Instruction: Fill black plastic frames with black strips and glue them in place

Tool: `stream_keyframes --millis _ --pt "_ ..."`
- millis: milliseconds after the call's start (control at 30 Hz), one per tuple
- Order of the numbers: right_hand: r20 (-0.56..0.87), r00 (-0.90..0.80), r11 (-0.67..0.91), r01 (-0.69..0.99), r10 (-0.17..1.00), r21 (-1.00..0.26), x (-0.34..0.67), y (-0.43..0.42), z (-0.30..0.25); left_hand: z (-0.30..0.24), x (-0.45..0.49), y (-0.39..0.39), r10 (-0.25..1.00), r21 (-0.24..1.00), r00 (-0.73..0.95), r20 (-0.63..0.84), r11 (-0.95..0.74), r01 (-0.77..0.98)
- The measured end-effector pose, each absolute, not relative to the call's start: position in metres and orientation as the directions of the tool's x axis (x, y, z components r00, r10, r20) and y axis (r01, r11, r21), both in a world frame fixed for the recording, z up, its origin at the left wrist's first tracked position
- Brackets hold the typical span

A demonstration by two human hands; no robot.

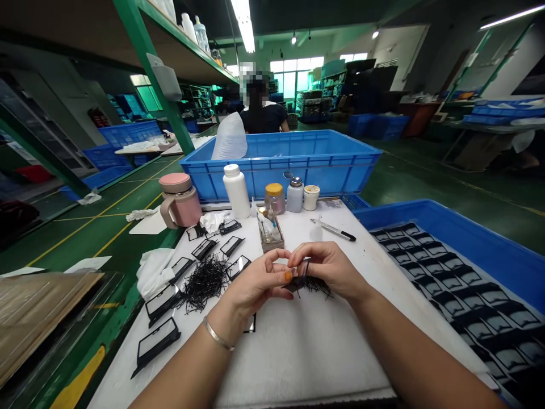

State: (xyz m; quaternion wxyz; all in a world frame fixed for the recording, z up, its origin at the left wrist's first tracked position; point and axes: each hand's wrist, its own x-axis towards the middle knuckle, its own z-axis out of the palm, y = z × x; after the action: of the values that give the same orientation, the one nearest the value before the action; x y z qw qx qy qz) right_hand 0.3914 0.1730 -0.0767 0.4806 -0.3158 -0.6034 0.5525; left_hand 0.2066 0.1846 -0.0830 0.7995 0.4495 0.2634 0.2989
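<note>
white tabletop (327, 358) — left grip (263, 277) and right grip (328, 266), both clamped on a dark piece (298, 282).

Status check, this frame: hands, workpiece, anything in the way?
Left hand and right hand together, pinching a dark part. Part largely covered, details unclear. Heap of black strips close beside the left hand.

Yeah, can't read any text, labels, brands, numbers or signs here, nothing's legible at all tbh.
</note>
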Motion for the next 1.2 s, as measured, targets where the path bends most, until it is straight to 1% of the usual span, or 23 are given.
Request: stream_keyframes --millis 67,133,233,300,433,533,633,700,767,833,900,933,1000,1100,1200 --pt "0.220 -0.308 0.197 -0.104 0.926 -0.975 0.395 0.175 -0.077 -0.080 0.205 0.184 0.775 0.920 0.616 -0.139 0.331 -0.210" --pt "0.223 -0.262 0.215 -0.058 0.939 -0.975 0.399 0.178 -0.078 -0.077 0.201 0.184 0.843 0.952 0.530 -0.092 0.230 -0.201" --pt "0.192 -0.189 0.203 0.041 0.963 -0.978 0.404 0.182 -0.079 -0.072 0.195 0.186 0.894 0.979 0.447 -0.041 0.125 -0.159" --pt "0.169 -0.165 0.187 0.103 0.972 -0.977 0.406 0.184 -0.080 -0.070 0.192 0.187 0.891 0.994 0.452 -0.023 0.068 -0.085" --pt "0.163 -0.136 0.184 0.161 0.977 -0.970 0.406 0.185 -0.083 -0.070 0.195 0.187 0.833 0.992 0.554 -0.004 -0.068 0.108" --pt "0.159 -0.119 0.179 0.179 0.980 -0.967 0.401 0.183 -0.084 -0.076 0.199 0.186 0.823 0.976 0.568 0.005 -0.128 0.177" --pt "0.151 -0.135 0.173 0.162 0.979 -0.972 0.398 0.181 -0.084 -0.081 0.202 0.186 0.851 0.971 0.525 -0.013 -0.115 0.211" --pt "0.212 -0.064 0.219 0.161 0.975 -0.962 0.400 0.182 -0.083 -0.081 0.203 0.187 0.870 0.973 0.491 -0.034 -0.083 0.215" --pt "0.313 0.134 0.284 0.196 0.940 -0.938 0.408 0.186 -0.083 -0.079 0.203 0.187 0.884 0.984 0.466 -0.043 -0.043 0.172" --pt "0.396 0.346 0.325 0.246 0.851 -0.913 0.420 0.194 -0.086 -0.077 0.202 0.187 0.892 0.995 0.450 -0.037 -0.006 0.095" --pt "0.445 0.455 0.346 0.288 0.771 -0.893 0.432 0.204 -0.092 -0.076 0.201 0.187 0.897 1.000 0.442 -0.024 0.019 0.017" --pt "0.459 0.467 0.344 0.313 0.756 -0.885 0.437 0.210 -0.096 -0.076 0.201 0.187 0.896 1.000 0.443 -0.018 0.027 -0.014" --pt "0.446 0.433 0.301 0.363 0.784 -0.882 0.443 0.220 -0.106 -0.076 0.201 0.186 0.890 0.997 0.457 -0.009 0.040 -0.060" --pt "0.340 0.339 0.180 0.425 0.877 -0.887 0.442 0.231 -0.121 -0.076 0.202 0.185 0.878 0.993 0.479 -0.012 0.068 -0.100" --pt "0.270 0.292 0.122 0.438 0.918 -0.890 0.437 0.236 -0.132 -0.076 0.204 0.183 0.877 0.988 0.480 -0.024 0.093 -0.120"
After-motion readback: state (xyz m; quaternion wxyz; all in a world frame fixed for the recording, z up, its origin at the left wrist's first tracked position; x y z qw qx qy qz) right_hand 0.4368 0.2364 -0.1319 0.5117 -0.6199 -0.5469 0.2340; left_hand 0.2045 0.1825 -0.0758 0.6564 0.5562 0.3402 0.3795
